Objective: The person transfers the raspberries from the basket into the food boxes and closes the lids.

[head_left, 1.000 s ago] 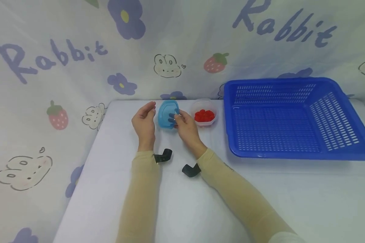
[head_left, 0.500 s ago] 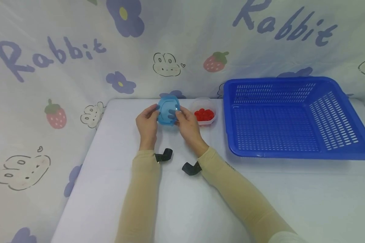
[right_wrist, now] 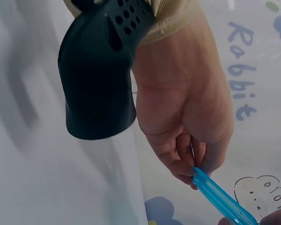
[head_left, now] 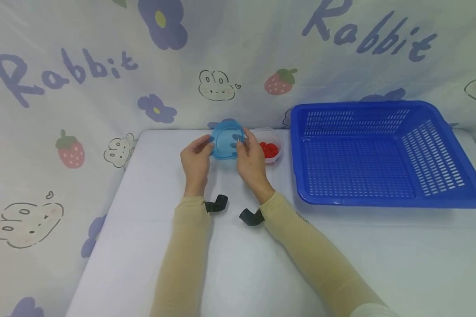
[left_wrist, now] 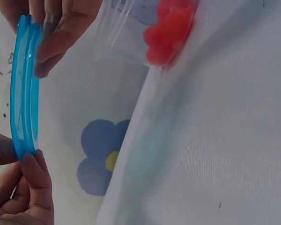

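Observation:
A translucent blue lid is raised over the far part of the table, held between both hands. My left hand pinches its left edge between thumb and fingers. At the opposite edge, my right hand grips the lid, fingers behind and thumb in front. The left wrist view shows the lid edge-on and upright. Just behind the right hand stands a clear plastic container holding several red pieces; the hand partly covers it. In the right wrist view the lid is tilted.
A large blue plastic basket stands on the right of the white table. A patterned cloth hangs behind the table's back edge. Dark camera mounts jut inward from both wrists.
My left hand, earlier apart from the lid, now pinches its left edge. Both hands have moved slightly right with the lid, and the right hand now covers more of the container.

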`<state>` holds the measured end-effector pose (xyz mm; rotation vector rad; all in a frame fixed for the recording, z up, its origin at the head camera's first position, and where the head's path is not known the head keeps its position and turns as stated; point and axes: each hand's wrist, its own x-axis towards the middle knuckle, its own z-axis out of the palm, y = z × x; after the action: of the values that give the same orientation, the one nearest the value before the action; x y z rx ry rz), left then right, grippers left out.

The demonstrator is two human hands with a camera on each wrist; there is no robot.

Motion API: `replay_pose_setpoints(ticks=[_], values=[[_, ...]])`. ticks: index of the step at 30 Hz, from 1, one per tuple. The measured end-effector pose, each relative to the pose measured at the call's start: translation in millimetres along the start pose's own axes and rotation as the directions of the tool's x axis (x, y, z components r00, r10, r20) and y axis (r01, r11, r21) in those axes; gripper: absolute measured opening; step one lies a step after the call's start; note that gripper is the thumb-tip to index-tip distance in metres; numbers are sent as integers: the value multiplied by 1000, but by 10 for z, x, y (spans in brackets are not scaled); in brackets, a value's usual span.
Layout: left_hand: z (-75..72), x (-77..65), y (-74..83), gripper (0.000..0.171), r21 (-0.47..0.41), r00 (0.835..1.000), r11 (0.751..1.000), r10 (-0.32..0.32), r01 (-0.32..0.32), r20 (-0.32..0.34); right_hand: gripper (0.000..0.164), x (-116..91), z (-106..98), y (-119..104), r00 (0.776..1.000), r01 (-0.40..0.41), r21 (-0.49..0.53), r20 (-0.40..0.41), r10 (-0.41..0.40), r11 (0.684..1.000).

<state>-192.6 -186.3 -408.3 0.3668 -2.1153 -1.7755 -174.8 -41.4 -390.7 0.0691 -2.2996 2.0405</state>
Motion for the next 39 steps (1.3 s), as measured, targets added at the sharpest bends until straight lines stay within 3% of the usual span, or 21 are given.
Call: replay_pose_setpoints(ticks=[9, 16, 21, 32, 39], values=[[120, -72, 52, 24, -8, 999, 1000, 29, -29, 40, 42, 20, -87, -11, 978, 82, -217, -171, -120, 973], [220, -120, 13, 24, 37, 997, 998, 40, -43, 73, 43, 4, -147, 51, 945, 132, -350, -237, -224, 928], [289, -146, -6, 23, 35, 996, 997, 69, -71, 59, 47, -18, -177, 99, 947, 114, -396, -234, -220, 911], [474, -220, -9, 26, 97, 985, 986, 125, -137, 119, 60, 15, -292, 126, 947, 40, -506, -256, -194, 862], [577, -272, -3, 33, 126, 968, 972, 175, -199, 179, 69, 42, -314, 153, 950, 3, -509, -266, -161, 861]])
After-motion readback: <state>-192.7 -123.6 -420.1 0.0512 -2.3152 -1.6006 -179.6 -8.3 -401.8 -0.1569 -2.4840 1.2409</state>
